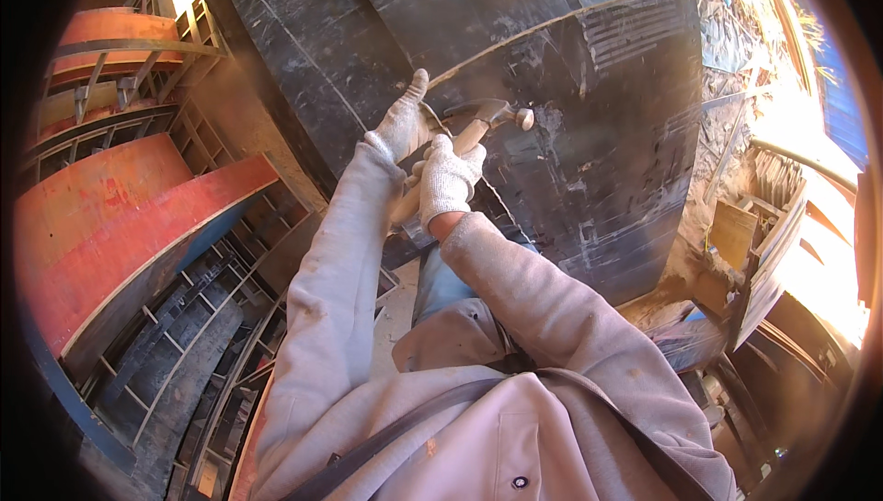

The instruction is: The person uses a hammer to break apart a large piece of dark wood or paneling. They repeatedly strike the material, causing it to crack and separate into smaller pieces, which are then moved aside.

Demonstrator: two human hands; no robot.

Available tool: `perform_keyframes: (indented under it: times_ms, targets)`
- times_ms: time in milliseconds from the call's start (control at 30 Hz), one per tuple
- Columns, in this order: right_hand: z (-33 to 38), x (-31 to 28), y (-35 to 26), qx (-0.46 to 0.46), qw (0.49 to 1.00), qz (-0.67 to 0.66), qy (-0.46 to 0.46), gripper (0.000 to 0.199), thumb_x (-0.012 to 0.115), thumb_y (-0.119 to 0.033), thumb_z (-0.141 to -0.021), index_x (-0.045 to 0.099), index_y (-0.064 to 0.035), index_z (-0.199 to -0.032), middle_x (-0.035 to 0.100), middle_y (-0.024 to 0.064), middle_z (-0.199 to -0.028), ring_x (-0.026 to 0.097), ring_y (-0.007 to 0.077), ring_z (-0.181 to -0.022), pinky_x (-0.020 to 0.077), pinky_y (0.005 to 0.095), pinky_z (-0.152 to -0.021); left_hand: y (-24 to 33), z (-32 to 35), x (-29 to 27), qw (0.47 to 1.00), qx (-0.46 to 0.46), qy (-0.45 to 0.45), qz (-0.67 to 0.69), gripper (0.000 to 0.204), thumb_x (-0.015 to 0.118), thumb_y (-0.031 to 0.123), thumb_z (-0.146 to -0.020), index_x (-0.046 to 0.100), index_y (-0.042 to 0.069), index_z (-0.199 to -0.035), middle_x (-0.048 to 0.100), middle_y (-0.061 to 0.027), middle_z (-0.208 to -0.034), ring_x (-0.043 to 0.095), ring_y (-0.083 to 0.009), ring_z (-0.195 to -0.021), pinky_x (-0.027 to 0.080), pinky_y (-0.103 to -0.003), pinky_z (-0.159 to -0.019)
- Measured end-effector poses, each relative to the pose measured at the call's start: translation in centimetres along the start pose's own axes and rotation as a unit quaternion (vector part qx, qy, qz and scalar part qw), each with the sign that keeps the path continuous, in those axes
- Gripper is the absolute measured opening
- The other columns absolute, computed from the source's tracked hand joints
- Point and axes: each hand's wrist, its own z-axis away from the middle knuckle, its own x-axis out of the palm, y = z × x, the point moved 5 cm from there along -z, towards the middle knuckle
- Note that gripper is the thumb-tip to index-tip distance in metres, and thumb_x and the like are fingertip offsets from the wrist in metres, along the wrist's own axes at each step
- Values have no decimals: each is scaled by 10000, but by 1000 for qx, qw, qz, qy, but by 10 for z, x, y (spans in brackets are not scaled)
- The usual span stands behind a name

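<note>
In a whitish knit glove, my right hand (451,179) is wrapped round the wooden handle of a claw hammer (475,136). The hammer's metal head is up and to the right of that fist, above a dark panel. Just left of it, my gloved left hand (402,126) has its thumb stretched up and away, close to the panel's pale edge; its other fingers are partly hidden. Beneath both hands lies the large dark, scuffed panel (616,151), with pale smears on its surface. More dark sheets (313,32) extend beyond it.
Curved red-orange panels (147,234) with wooden ribs stand stacked at left. A ribbed dark frame (184,345) sits below them. On the right are wood scraps (777,179) and leaning boards (768,271) in bright sun. My leg in blue jeans (446,285) is close to the panel.
</note>
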Motion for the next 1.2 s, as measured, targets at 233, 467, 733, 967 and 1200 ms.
perform_keyframes:
  times_ms: [233,467,733,967,1200]
  targets:
    - [-19,23,36,-21,997,-70,36,259,626,-113,-940,492,-80,-1159,579,71,-779,542,158,-480,446,322,-415,15,25,10,940,-103,185,-268,854,452,903,-866,654,78,-777,623,-76,-662,569,-178,-592,503,-347,-572]
    - [-33,29,72,-157,981,-46,106,304,669,-131,-906,560,-38,-1173,650,116,-1026,648,271,-936,510,410,-884,5,11,-5,961,-137,124,-205,990,442,894,-879,702,-21,-1152,742,-176,-1044,688,-240,-880,581,-382,-813]
    - [-44,34,78,-248,961,-60,107,234,687,-173,-923,562,-58,-1084,645,113,-913,680,276,-822,538,406,-781,11,13,16,973,-125,137,-139,720,531,724,-972,704,66,-1209,735,-107,-1179,688,-233,-1007,574,-378,-897]
    - [-37,-77,-34,-213,956,148,-135,392,612,-459,-1046,581,-74,-979,595,18,-677,547,104,-576,449,322,-517,-1,5,25,991,38,113,-54,660,532,580,-1037,503,110,-1500,592,-139,-1441,573,-303,-1293,485,-522,-1081]
    - [-20,-126,-44,-122,957,51,-258,218,751,-178,-951,646,-22,-1060,657,44,-758,640,117,-607,514,260,-536,-5,-2,18,996,47,78,13,680,443,628,-1047,493,115,-1490,583,-148,-1430,578,-323,-1263,499,-563,-1063]
